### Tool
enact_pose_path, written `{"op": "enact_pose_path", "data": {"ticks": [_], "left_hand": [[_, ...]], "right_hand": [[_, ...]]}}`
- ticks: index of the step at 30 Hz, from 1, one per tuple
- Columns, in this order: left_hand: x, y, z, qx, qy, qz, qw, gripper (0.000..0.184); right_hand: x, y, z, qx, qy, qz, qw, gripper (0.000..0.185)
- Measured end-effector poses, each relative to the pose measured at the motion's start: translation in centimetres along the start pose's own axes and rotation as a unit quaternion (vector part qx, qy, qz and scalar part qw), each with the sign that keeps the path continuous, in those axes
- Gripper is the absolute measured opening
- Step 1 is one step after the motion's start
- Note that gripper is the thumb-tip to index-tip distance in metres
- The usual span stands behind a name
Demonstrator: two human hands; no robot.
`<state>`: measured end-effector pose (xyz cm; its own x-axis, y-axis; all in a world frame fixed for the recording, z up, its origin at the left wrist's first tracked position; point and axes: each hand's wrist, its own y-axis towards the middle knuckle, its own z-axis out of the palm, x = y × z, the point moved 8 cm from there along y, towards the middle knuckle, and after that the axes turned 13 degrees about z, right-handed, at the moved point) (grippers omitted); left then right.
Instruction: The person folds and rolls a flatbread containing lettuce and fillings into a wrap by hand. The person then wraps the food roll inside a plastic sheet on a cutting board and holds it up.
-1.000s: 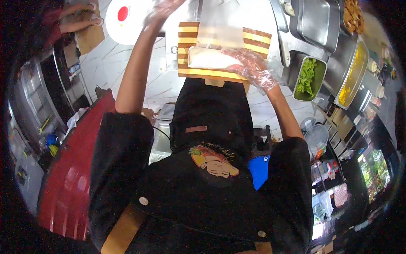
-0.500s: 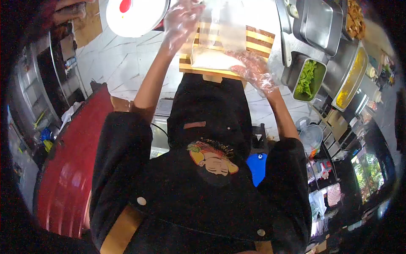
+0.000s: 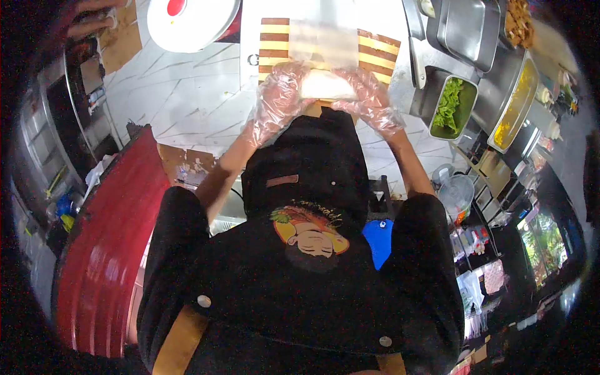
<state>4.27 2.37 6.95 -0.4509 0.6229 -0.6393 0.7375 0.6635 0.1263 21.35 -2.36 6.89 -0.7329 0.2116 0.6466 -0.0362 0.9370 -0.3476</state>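
A white roll, which looks like a food wrap in paper, lies at the near edge of a striped wooden cutting board. My left hand, in a clear plastic glove, is closed around its left end. Around the right end, my right hand is curled in a matching glove. A translucent paper sheet stretches away from the roll across the middle of the board. Glare hides the roll's surface detail, and its underside is out of sight.
Right of the board lie a knife, a metal tray of lettuce, a tray with yellow food and stacked metal pans. A round white lid with a red knob sits at the upper left.
My left hand has come down from the far part of the paper to the roll's left end. My right hand has shifted slightly and now grips the opposite end.
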Motion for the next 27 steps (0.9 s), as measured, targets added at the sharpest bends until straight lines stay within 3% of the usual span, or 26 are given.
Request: {"op": "enact_pose_path", "data": {"ticks": [2,5,9,12,14,17,20,21,24,25,27], "left_hand": [[-0.7,0.2,0.4,0.043,0.026,0.034,0.998,0.062],[-0.6,-0.5,1.8,0.063,0.052,0.07,0.994,0.058],[-0.8,-0.6,1.9,0.064,0.08,0.051,0.993,0.051],[-1.5,0.0,1.9,0.06,0.108,0.073,0.99,0.048],[-1.2,-0.3,2.7,0.078,0.117,0.086,0.986,0.047],[-0.4,0.2,2.6,0.178,0.05,-0.039,0.982,0.043],[-0.2,0.2,2.7,0.138,0.072,0.048,0.987,0.054],[-0.5,0.2,1.8,0.076,0.041,0.101,0.991,0.055],[1.0,0.1,4.1,0.179,0.02,0.027,0.983,0.057],[-0.7,0.1,2.5,0.083,0.105,0.105,0.985,0.062],[-1.6,0.1,2.6,0.135,0.112,0.051,0.983,0.062]], "right_hand": [[-0.2,-0.5,0.9,-0.002,-0.055,0.061,0.997,0.064],[-0.3,-1.2,1.8,-0.037,-0.073,0.03,0.996,0.068],[0.8,-1.7,1.5,-0.057,-0.089,-0.005,0.994,0.066],[0.5,-1.5,1.6,-0.002,-0.062,0.06,0.996,0.065],[0.5,-1.3,1.5,-0.03,-0.042,0.036,0.998,0.065],[1.6,-2.1,1.0,-0.063,-0.042,0.001,0.997,0.066],[1.0,-2.9,2.4,-0.077,-0.117,-0.025,0.99,0.067],[1.0,-2.9,2.9,-0.069,-0.154,-0.015,0.986,0.067],[-0.3,-1.8,4.1,0.008,-0.199,0.046,0.979,0.064],[-0.8,-1.4,4.4,0.042,-0.203,0.071,0.976,0.063],[-0.5,-1.4,4.1,0.02,-0.184,0.043,0.982,0.06]]}}
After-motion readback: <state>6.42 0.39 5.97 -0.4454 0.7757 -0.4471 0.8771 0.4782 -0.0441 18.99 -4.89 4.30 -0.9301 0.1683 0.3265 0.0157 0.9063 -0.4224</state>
